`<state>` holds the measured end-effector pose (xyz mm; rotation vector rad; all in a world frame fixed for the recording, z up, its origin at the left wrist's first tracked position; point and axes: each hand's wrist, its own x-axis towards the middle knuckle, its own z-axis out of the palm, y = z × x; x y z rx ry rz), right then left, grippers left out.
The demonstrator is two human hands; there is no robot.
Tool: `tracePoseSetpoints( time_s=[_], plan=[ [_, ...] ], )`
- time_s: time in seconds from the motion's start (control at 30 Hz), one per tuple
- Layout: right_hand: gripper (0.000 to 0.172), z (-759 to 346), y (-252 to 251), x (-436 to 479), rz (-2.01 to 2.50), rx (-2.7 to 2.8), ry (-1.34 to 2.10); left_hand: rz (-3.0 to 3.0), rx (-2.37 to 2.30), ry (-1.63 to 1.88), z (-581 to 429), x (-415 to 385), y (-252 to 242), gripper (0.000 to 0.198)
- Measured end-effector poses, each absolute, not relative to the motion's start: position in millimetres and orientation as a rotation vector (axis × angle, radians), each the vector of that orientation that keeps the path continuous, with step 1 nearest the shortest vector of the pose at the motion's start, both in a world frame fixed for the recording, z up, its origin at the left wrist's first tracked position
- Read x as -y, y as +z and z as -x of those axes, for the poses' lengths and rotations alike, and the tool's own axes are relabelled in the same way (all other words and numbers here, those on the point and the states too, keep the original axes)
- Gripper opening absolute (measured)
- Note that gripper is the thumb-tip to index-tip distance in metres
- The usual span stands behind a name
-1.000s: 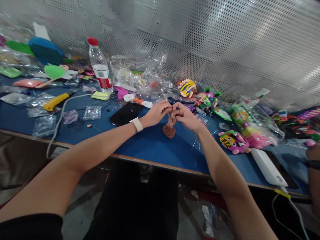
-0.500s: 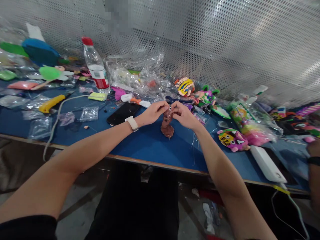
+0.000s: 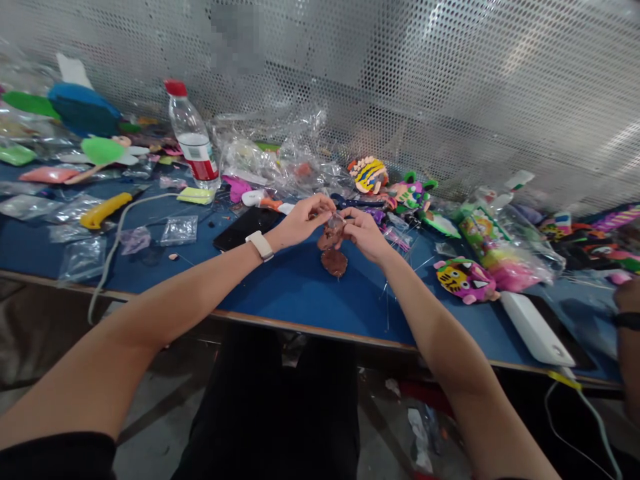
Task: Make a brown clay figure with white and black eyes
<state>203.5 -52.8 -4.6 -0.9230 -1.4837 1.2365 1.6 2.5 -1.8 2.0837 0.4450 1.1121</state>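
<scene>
Both my hands meet over the middle of the blue table (image 3: 300, 293). My left hand (image 3: 303, 220), with a white watch on its wrist, and my right hand (image 3: 365, 232) pinch a small brown clay piece (image 3: 330, 233) between their fingertips. Their fingers are closed on it. Just below, a rounded brown clay lump (image 3: 335, 262) lies on the table. I cannot tell whether the held piece touches the lump.
A black phone (image 3: 245, 227) lies left of my hands. A water bottle (image 3: 193, 140), plastic bags, a yellow cutter (image 3: 104, 209) and colourful clay figures (image 3: 463, 279) crowd the table. A white power bank (image 3: 535, 330) lies at right. Another person's arm (image 3: 627, 333) shows at the right edge.
The brown piece has lifted a little off the lump and my fingers have shifted on it. The view has moved slightly.
</scene>
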Motion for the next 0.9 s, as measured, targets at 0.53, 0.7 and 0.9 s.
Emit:
tracePoseSetpoints(
  time_s=[0.53, 0.7, 0.9],
  plan=[
    [0.012, -204, 0, 53, 1.028, 1.454, 0.750, -2.482, -0.562, 1.333, 8, -1, 0, 0.023],
    [0.014, -203, 4, 57, 0.994, 1.571, 0.754, -2.498, -0.596, 1.336, 8, -1, 0, 0.026],
    [0.010, -206, 7, 58, 1.033, 1.463, 0.562, -2.500, -0.713, 1.347, 7, -1, 2, 0.027]
  ],
)
